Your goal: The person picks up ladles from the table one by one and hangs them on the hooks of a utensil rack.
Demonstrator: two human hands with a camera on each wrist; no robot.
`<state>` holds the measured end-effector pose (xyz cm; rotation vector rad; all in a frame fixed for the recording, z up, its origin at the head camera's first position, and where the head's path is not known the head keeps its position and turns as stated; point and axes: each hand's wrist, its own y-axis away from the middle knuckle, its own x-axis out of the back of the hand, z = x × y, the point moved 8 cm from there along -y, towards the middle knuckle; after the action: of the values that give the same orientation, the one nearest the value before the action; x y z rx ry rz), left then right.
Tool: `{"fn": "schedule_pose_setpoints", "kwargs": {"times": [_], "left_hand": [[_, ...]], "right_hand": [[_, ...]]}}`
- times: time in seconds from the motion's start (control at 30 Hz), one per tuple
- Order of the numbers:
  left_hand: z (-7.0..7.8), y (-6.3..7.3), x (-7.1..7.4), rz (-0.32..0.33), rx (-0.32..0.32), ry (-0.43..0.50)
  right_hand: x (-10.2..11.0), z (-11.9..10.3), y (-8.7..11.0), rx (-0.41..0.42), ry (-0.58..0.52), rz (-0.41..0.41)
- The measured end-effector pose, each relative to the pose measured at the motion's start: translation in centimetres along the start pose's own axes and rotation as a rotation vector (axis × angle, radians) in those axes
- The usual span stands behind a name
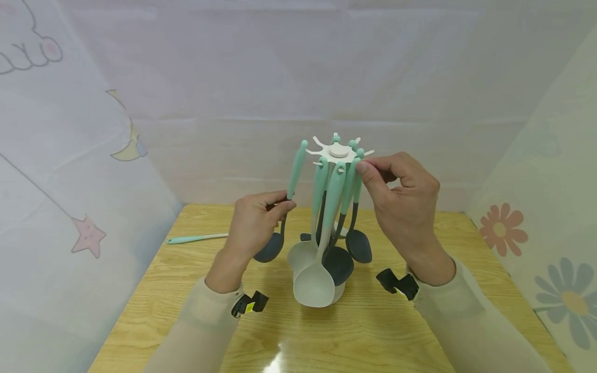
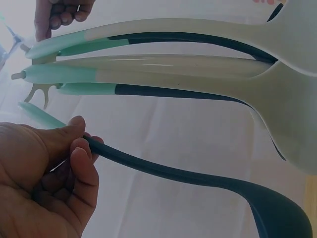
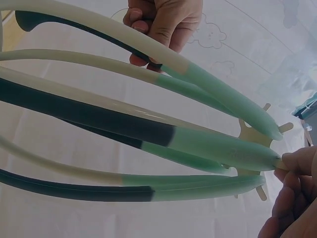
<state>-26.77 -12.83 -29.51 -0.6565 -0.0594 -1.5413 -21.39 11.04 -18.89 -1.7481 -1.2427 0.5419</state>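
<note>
My left hand pinches a dark ladle with a mint handle, low on the handle where it meets the dark shaft. Its bowl hangs down and its handle top leans beside the white utensil rack. Around that rack hang several mint-handled utensils, among them a pale turner-like spoon in front and a dark ladle at the right. With thumb and finger, my right hand pinches the tip of a rack hook, right at the top of a dark utensil's handle.
A mint-handled utensil with a pale shaft lies on the wooden table at the left, partly hidden behind my left hand. Printed cloth walls enclose the back and both sides.
</note>
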Motion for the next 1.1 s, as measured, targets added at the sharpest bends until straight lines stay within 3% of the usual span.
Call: {"fn": "schedule_pose_setpoints", "kwargs": {"times": [0.2, 0.53, 0.87, 1.1], "left_hand": [[0.2, -0.1, -0.7, -0.004, -0.01, -0.002], [1.1, 0.2, -1.9, -0.005, -0.093, -0.058], [1.8, 0.8, -2.4, 0.007, -0.157, -0.058], [2.5, 1.4, -3.1, 0.01, -0.176, -0.075]], "right_hand": [[-0.1, 0.0, 0.0, 0.003, -0.005, -0.004], [-0.1, 0.7, 0.0, -0.043, 0.058, -0.021], [-0.1, 1.2, -0.2, 0.021, 0.142, -0.038], [0.2, 2.5, -0.8, -0.065, 0.131, -0.055]]}}
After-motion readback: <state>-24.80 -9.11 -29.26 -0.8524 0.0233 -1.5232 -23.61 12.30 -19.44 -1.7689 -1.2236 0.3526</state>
